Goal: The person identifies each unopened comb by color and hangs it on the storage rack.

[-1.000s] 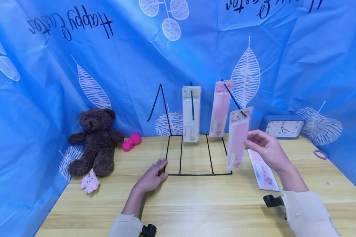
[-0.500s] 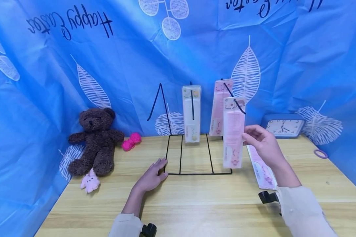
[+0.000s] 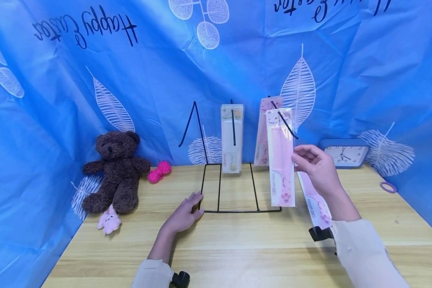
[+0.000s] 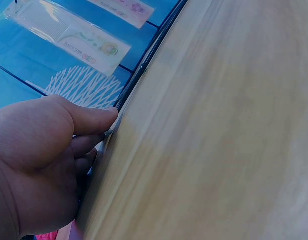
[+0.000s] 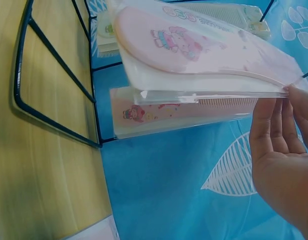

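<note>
My right hand (image 3: 318, 168) pinches the side edge of a pink comb in a clear package (image 3: 281, 160), which hangs upright around the front part of the rack's right hook. In the right wrist view, the thumb and fingers meet on the edge of this packaged comb (image 5: 194, 55). Another packaged pink comb (image 3: 263, 132) hangs farther back on that hook, partly hidden. My left hand (image 3: 183, 214) holds the front left corner of the black wire rack (image 3: 237, 211), thumb against the rod in the left wrist view. White packaged combs (image 3: 232, 156) hang on the middle hook.
The rack's left hook (image 3: 187, 124) bears nothing. A packaged pink comb (image 3: 311, 200) lies on the table under the right forearm. A blue clock (image 3: 345, 154) and a purple ring (image 3: 388, 187) are at right; a brown teddy bear (image 3: 118, 172) and pink bow (image 3: 160, 172) at left.
My right hand has moved left and back, sliding the packaged comb along the hook from near its tip. The comb now hangs straighter. The left hand has stayed in place.
</note>
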Demonstrator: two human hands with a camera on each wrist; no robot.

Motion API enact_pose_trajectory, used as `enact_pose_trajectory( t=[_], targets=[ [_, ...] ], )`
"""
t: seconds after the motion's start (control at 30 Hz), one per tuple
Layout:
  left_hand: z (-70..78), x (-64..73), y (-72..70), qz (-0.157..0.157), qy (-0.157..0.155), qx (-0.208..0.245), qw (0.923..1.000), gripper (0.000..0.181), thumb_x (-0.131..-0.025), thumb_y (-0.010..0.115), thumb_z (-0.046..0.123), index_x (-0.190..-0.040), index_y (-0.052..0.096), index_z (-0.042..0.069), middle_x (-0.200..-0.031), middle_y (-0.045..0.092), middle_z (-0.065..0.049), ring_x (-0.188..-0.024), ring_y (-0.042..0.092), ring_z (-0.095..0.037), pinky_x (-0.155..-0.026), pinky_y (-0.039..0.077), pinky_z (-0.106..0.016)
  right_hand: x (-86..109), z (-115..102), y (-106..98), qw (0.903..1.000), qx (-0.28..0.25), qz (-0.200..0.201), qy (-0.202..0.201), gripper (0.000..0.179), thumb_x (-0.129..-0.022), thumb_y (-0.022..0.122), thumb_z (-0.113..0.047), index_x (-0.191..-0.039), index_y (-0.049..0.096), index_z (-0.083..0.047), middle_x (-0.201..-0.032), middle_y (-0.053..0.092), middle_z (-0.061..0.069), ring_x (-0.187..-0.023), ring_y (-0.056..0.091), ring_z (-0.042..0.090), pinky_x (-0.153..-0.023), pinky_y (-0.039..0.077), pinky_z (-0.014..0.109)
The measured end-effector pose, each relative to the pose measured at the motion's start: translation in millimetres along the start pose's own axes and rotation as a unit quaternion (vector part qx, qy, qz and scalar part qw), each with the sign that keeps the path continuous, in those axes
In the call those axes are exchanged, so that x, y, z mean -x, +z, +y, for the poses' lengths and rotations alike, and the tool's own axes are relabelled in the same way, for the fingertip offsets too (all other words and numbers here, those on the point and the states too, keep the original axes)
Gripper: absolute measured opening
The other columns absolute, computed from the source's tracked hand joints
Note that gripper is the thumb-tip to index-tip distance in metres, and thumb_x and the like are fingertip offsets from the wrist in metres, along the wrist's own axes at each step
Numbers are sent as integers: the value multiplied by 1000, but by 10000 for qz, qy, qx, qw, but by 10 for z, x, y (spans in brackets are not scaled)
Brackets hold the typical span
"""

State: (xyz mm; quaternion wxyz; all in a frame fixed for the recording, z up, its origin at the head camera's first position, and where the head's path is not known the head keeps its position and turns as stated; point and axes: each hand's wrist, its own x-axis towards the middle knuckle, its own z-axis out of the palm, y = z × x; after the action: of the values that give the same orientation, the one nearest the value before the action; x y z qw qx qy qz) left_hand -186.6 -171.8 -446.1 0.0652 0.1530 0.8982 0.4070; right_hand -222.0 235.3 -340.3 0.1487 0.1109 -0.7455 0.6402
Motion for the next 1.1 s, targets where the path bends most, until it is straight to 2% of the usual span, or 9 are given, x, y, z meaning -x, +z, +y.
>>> enact_pose_trajectory(
  t=[0.37,0.6,0.83,1.1],
  targets=[
    [3,-12,11,16,-80,24,10000,55,-102,59,7,-152,40,-5,-161,30,-22,-152,17,-37,-124,7,-52,-121,-46,40,9985,-465,81,268,30,-96,72,-18,-121,65,-3,-100,67,3,-87,66,12,-72,59,21],
    [1,-2,1,25,-9,32,10000,55,-101,59,6,-151,41,-6,-161,31,-23,-152,17,-40,-124,7,-54,-206,-46,92,9991,-11,139,399,32,-97,71,-26,-123,64,-7,-102,67,0,-93,66,12,-76,60,24],
    [4,5,-8,20,4,-8,10000,54,-101,59,6,-151,41,-6,-161,31,-23,-152,17,-40,-124,7,-54,-311,-15,129,9979,-432,121,462,22,-97,71,-19,-116,66,-9,-102,66,2,-92,64,13,-74,59,23],
    [11,3,-6,8,-12,-64,10000,54,-102,59,7,-151,41,-6,-161,31,-23,-151,18,-41,-124,8,-54,-391,40,151,9959,-166,274,841,22,-98,69,-24,-116,64,-11,-105,65,1,-97,62,13,-77,59,24]
  ],
)
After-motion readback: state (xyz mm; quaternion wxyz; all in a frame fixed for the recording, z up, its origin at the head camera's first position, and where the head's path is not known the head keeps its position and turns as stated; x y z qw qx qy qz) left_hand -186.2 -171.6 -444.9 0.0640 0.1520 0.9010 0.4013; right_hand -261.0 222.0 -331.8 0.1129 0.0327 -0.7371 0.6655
